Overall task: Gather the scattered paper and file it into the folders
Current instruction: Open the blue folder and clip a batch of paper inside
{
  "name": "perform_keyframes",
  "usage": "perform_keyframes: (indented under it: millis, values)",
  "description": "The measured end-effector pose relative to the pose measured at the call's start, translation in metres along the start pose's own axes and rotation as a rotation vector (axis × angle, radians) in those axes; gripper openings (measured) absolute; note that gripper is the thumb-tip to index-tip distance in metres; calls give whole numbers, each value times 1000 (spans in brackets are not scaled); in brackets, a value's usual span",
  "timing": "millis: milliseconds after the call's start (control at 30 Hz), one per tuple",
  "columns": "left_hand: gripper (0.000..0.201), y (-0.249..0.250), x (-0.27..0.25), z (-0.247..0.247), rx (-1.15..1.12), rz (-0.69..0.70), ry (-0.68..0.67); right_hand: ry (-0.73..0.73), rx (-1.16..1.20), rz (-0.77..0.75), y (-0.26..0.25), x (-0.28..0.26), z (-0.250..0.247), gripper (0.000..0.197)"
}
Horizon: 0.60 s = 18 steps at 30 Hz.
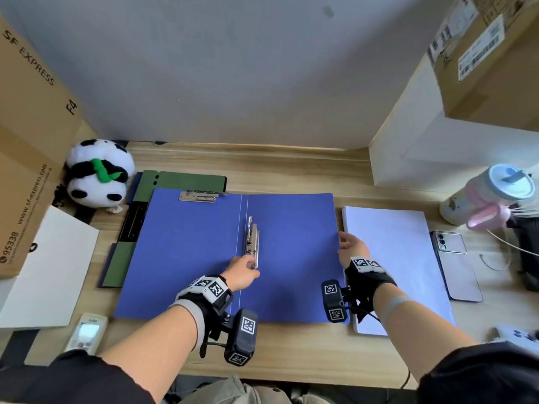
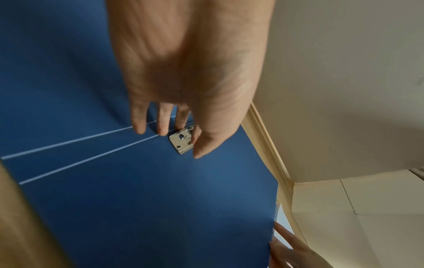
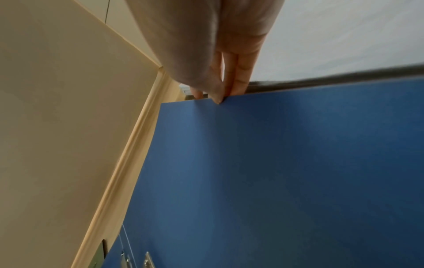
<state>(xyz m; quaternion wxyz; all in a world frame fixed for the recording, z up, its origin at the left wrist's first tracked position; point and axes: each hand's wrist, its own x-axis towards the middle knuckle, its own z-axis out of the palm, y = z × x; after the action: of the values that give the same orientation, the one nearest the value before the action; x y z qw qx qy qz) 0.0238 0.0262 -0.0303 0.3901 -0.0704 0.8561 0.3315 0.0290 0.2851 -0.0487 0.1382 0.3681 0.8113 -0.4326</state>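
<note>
My left hand (image 1: 240, 271) at the spine clamp (image 1: 253, 243): fingertips (image 2: 161, 130) lightly curled, thumb and forefinger closing on the clamp's near end; lever not visibly raised, grip looks light. My right hand (image 1: 351, 247) at the outer edge of the blue folder (image 1: 186, 252): thumb on top, fingers (image 3: 241, 79) straight and together under the cover edge, a thin pinch steadying it. Folder lies open flat on the desk (image 1: 291, 170), nothing filed in it. Paper stack (image 1: 393, 258) sits squared just beside the folder's right edge, partly under it near my wrist, so gathering looks mostly done. 1 more white sheet (image 1: 46, 272) lies apart at far left. Green folder (image 1: 180, 182) lies open beneath the blue one, no paper visible in it. Left, by my reckoning: open clamp, load stack, close, fetch stray sheet.
</note>
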Motion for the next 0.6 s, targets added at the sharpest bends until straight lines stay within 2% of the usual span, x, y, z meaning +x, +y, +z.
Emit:
perform_keyframes:
  millis: [100, 167, 333, 500, 567, 600]
  values:
    - [33, 11, -1, 3, 24, -26, 162, 51, 35, -28, 5, 3, -13, 39]
    - [30, 27, -1, 11, 32, 15, 177, 115, 91, -28, 14, 5, -30, 35]
    - [30, 84, 7, 47, -58, 114, 48, 246, 69, 109, 59, 12, -86, 37]
    - [31, 128, 12, 87, -145, 112, -79, 361, -55, 209, 96, 17, -125, 42]
    - [17, 140, 15, 101, -144, 93, -139, 398, -93, 230, 104, 17, -134, 43]
    - [23, 145, 16, 108, -143, 80, -154, 403, -101, 234, 107, 16, -137, 43]
